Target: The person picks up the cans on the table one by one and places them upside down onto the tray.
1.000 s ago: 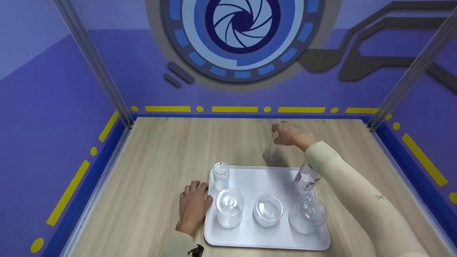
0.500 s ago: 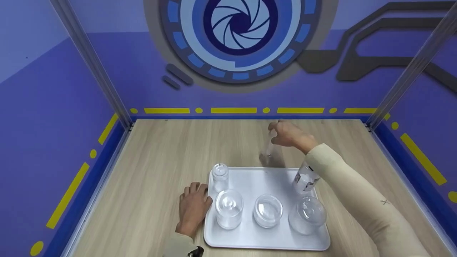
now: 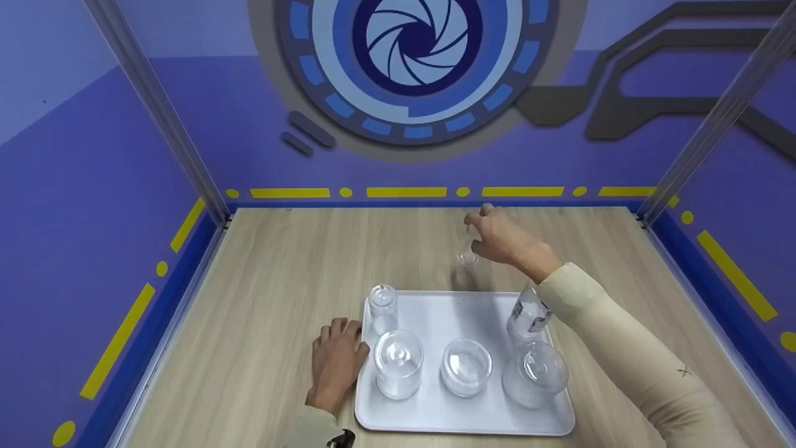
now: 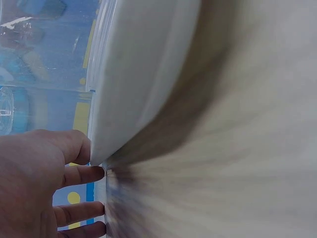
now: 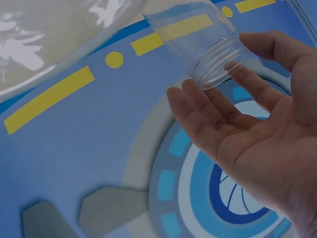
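In the head view, my right hand [image 3: 502, 236] pinches a clear plastic jar [image 3: 466, 252] by its threaded neck between thumb and fingers, beyond the white tray [image 3: 448, 423]. The right wrist view shows the screw threads of this see-through jar [image 5: 218, 62] beside the fingertips. A shadow falls on the table below it. My left hand [image 3: 336, 361] lies at the tray's left side, fingers spread and fingertips on the table. Its thumb touches the tray edge, and in the left wrist view the hand [image 4: 39, 183] is beside the white rim [image 4: 143, 74].
Several clear containers stand on the tray: a small bottle [image 3: 384, 311], a wide jar [image 3: 398, 367], a low jar [image 3: 466, 368], a round jar [image 3: 535, 376] and a printed bottle [image 3: 528, 317] near the right sleeve. Blue panels [image 3: 398, 168] wall in the wooden table [image 3: 298, 261].
The jar in my right hand has shifted slightly left, and its bottom end has come up, away from the tray. My left hand and the tray's containers stay where they were.
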The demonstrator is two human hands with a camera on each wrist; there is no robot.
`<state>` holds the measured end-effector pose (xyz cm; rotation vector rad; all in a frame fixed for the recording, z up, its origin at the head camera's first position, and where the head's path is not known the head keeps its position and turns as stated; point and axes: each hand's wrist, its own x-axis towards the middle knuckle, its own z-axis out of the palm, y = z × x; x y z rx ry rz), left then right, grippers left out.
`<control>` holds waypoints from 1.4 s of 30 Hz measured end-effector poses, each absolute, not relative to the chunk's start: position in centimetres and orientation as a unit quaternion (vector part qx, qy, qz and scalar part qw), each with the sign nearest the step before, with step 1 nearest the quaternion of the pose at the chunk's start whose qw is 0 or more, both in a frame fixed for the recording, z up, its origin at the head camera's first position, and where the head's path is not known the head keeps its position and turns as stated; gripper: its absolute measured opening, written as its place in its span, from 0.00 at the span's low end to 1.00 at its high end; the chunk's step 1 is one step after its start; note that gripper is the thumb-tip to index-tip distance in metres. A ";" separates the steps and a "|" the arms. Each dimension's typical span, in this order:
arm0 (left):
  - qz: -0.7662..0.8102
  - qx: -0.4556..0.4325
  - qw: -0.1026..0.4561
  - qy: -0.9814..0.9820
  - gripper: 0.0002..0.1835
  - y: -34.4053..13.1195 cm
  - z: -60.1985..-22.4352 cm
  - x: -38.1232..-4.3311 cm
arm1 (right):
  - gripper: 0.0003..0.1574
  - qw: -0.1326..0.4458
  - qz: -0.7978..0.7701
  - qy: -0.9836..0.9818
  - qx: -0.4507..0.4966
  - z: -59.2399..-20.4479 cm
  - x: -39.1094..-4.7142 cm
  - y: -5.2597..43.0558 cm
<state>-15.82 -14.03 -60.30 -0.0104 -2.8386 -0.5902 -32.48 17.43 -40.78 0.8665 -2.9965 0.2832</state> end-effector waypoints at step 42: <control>-0.212 0.010 0.101 -0.972 0.18 -14.0 -60.4 -15.9 | 0.29 0.109 0.426 -0.865 0.243 -41.3 -25.2 20.1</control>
